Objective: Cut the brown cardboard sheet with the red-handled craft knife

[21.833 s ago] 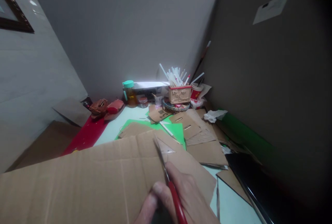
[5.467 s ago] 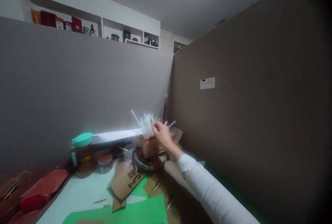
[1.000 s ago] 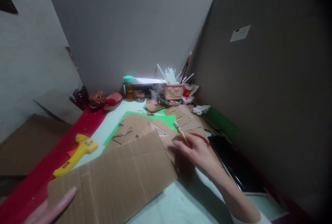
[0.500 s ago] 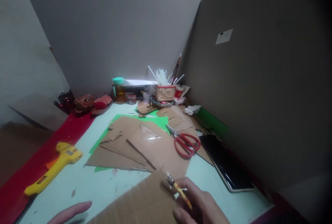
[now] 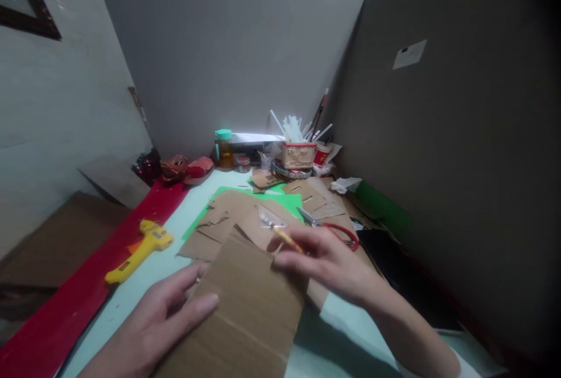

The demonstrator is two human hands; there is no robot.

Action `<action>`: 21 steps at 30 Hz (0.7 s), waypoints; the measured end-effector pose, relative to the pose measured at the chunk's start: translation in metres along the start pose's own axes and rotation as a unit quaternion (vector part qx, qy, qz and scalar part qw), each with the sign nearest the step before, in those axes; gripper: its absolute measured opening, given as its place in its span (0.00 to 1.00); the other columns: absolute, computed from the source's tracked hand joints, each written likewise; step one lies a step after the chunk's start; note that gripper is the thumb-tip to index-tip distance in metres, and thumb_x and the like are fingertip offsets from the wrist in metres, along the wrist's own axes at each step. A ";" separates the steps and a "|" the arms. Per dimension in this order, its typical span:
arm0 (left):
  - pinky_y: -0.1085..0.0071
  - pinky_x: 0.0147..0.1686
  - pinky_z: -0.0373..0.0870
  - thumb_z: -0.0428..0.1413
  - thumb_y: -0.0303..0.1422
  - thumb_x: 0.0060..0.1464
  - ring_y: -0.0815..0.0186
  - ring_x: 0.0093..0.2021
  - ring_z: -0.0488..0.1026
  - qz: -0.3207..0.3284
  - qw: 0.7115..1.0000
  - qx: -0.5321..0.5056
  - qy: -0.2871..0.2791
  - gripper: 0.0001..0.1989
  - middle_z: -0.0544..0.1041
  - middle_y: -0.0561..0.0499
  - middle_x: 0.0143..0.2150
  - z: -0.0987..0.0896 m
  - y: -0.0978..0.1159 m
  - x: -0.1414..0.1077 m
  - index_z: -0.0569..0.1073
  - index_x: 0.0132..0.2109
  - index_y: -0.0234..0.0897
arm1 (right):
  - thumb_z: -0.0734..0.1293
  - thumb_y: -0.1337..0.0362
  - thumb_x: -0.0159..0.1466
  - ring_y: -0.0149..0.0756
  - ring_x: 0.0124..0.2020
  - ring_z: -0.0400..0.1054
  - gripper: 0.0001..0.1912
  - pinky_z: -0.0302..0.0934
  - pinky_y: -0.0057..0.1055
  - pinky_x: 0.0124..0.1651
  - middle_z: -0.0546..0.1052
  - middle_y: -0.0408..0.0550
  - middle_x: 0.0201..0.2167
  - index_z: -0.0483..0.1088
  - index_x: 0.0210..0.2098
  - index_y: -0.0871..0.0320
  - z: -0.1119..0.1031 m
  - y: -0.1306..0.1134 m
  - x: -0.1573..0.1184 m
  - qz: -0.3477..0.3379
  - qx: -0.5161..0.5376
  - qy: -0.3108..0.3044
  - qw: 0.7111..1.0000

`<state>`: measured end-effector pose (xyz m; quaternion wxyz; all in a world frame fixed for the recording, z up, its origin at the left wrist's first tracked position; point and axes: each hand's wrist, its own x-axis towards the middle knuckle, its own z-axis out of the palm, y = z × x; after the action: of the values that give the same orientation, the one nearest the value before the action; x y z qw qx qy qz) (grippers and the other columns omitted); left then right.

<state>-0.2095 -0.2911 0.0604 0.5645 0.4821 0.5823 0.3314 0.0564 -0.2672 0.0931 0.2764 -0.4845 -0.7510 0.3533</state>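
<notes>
Head view: the left hand pinches the left edge of the cardboard sheet, near-middle, thumb on top, probably to steady it. The right hand pinches a slim yellowish tool (can't tell what) and seems to touch the sheet's far right corner too. Scissors lie just beyond, glue gun off left, maybe for elbow room.

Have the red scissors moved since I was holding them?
Yes, rightward and forward: against the straw box, the scissors now lie closer and farther right.
</notes>
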 end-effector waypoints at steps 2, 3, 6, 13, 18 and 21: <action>0.76 0.42 0.76 0.67 0.55 0.46 0.55 0.58 0.75 -0.018 0.997 -0.075 -0.017 0.43 0.77 0.47 0.60 0.000 0.005 -0.002 0.63 0.63 0.40 | 0.63 0.56 0.74 0.35 0.37 0.74 0.14 0.69 0.35 0.41 0.78 0.44 0.36 0.74 0.41 0.60 -0.003 0.008 0.018 0.015 -0.059 0.043 0.997; 0.76 0.42 0.77 0.67 0.53 0.48 0.57 0.54 0.77 -0.016 0.995 -0.092 -0.024 0.43 0.78 0.47 0.58 -0.001 0.006 -0.003 0.62 0.64 0.39 | 0.62 0.55 0.74 0.36 0.37 0.75 0.15 0.70 0.38 0.43 0.78 0.45 0.37 0.74 0.42 0.60 -0.004 0.014 0.027 0.028 -0.099 0.064 0.993; 0.71 0.43 0.79 0.68 0.48 0.49 0.54 0.53 0.78 -0.001 0.992 -0.129 -0.012 0.38 0.80 0.45 0.54 -0.002 0.002 -0.003 0.66 0.62 0.37 | 0.67 0.57 0.71 0.40 0.44 0.75 0.13 0.71 0.45 0.49 0.78 0.48 0.45 0.73 0.48 0.60 0.001 0.036 0.055 0.080 -0.229 0.093 0.966; 0.66 0.40 0.81 0.69 0.49 0.47 0.43 0.66 0.66 0.004 0.986 -0.148 0.081 0.40 0.70 0.41 0.66 -0.001 0.006 0.000 0.67 0.63 0.38 | 0.68 0.58 0.70 0.43 0.49 0.74 0.14 0.71 0.46 0.51 0.77 0.51 0.51 0.73 0.51 0.59 0.018 0.052 0.078 0.134 -0.387 0.048 0.911; 0.70 0.37 0.80 0.70 0.47 0.47 0.48 0.59 0.74 -0.027 0.980 -0.185 0.062 0.41 0.75 0.45 0.62 0.000 0.012 0.005 0.66 0.65 0.42 | 0.68 0.58 0.71 0.41 0.47 0.75 0.13 0.72 0.44 0.48 0.77 0.50 0.50 0.73 0.50 0.59 0.016 0.047 0.073 0.131 -0.411 0.040 0.901; 0.73 0.41 0.79 0.70 0.46 0.47 0.52 0.60 0.73 -0.038 0.977 -0.197 0.074 0.39 0.76 0.47 0.61 0.000 0.010 0.009 0.68 0.63 0.44 | 0.68 0.58 0.71 0.40 0.45 0.75 0.12 0.72 0.42 0.47 0.77 0.50 0.49 0.73 0.50 0.59 0.018 0.052 0.075 0.127 -0.414 0.041 0.900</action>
<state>-0.2070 -0.2794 0.0664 0.6158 0.3128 0.5637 0.4531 0.0422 -0.1880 0.0465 0.0342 -0.6603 -0.7499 0.0224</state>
